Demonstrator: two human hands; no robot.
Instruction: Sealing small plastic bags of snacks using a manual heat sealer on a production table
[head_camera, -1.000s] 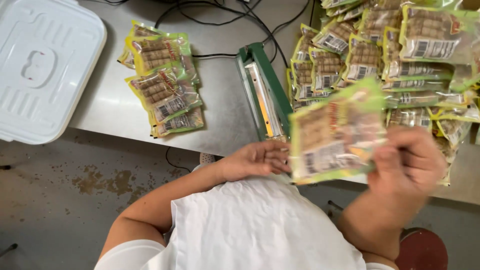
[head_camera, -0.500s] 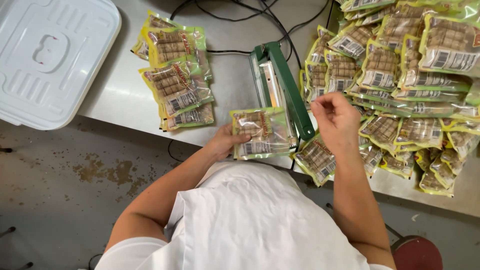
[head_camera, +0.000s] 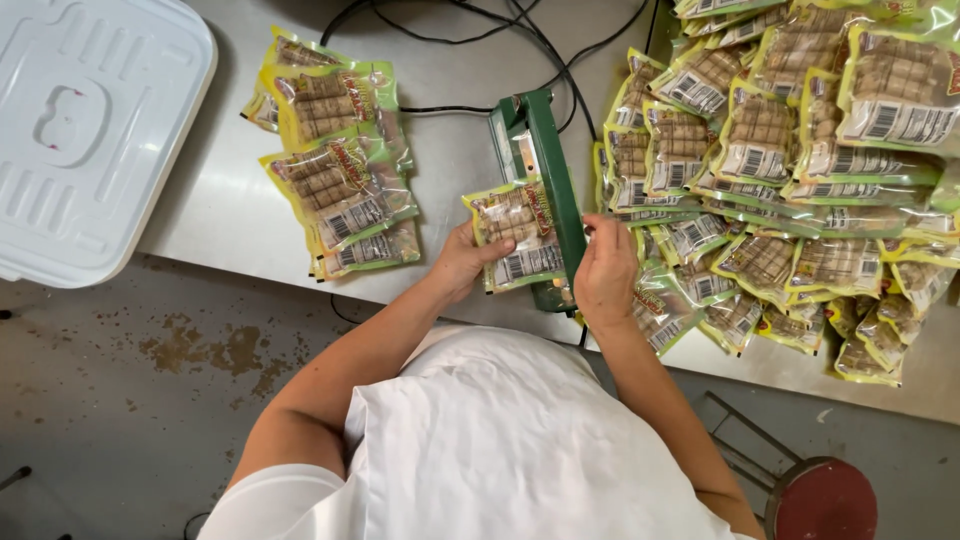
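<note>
Two hands at a green heat sealer (head_camera: 548, 170) on the steel tabletop (head_camera: 220, 210), left hand (head_camera: 462, 262) gripping a yellow-green snack pouch (head_camera: 515, 235) laid against the sealer's bar, right hand (head_camera: 605, 270) pinching its far edge, sealed pouches (head_camera: 340, 180) stacked left, loose pouch heap (head_camera: 790, 170) right.

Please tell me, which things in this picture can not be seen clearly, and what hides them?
- Head view: the edge of the pouch under the green sealer arm is hidden by that arm.
- The right hand shows only its back; its fingertips are not visible.
- The left hand has its palm hidden under itself.
- The pile of pouches runs off the right and top edges.
- The white lid is cut by the left edge.
</note>
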